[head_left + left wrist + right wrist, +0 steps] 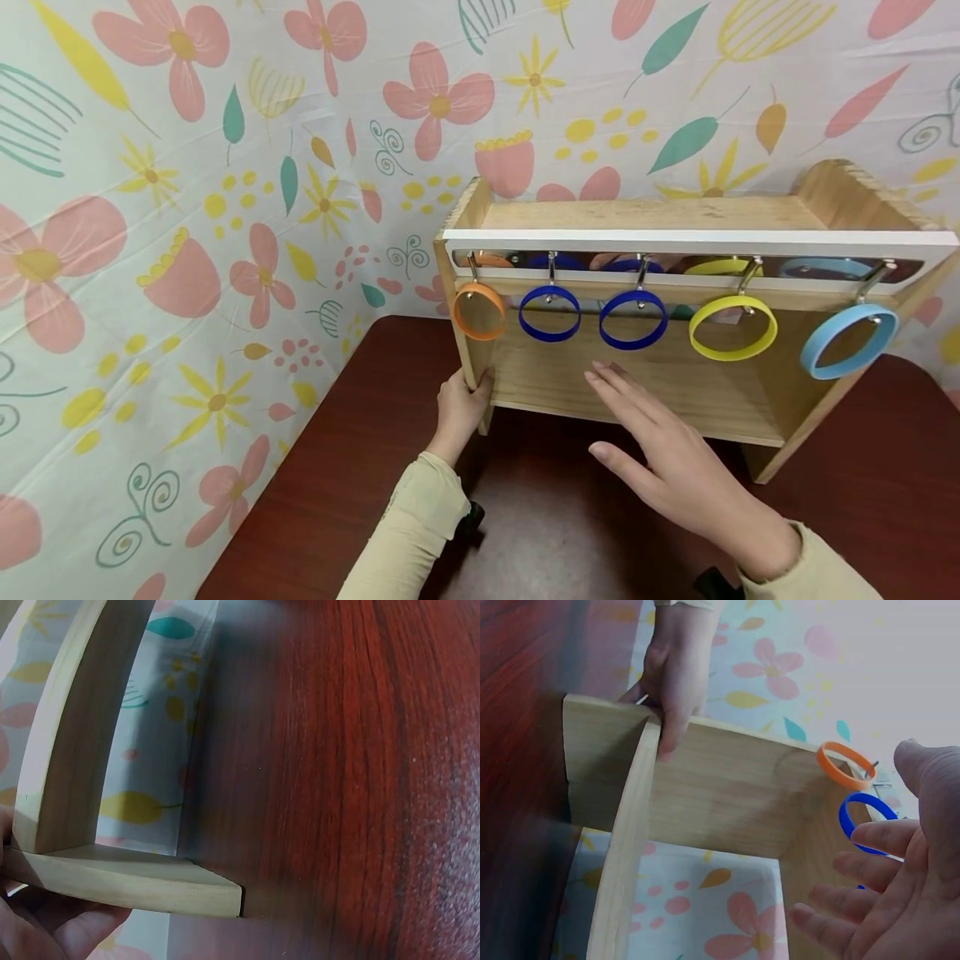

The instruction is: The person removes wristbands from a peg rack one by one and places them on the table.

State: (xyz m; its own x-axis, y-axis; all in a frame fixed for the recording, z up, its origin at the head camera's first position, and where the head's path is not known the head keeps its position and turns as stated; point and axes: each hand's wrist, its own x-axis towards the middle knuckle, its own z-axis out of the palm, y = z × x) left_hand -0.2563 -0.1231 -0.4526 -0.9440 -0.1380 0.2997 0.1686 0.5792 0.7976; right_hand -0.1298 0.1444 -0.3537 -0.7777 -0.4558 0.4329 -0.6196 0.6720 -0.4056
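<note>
From where I stand, the wooden rack (555, 382) is upright on the table (322, 467), and its orange ring (480, 337), two blue rings (550, 337), yellow ring (733, 357) and light blue ring (812, 350) each hang on a hook (552, 271), so the hanging looks done. The left hand (459, 408) grips the rack's side, so its placing seems unfinished, while the right hand (675, 462) has loose, outstretched fingers, holding nothing.

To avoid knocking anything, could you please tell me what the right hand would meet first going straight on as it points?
Probably the blue ring beside the orange ring, judging by the head view; depth is unclear, so the right hand might pass beneath it and meet the wooden shelf.
</note>
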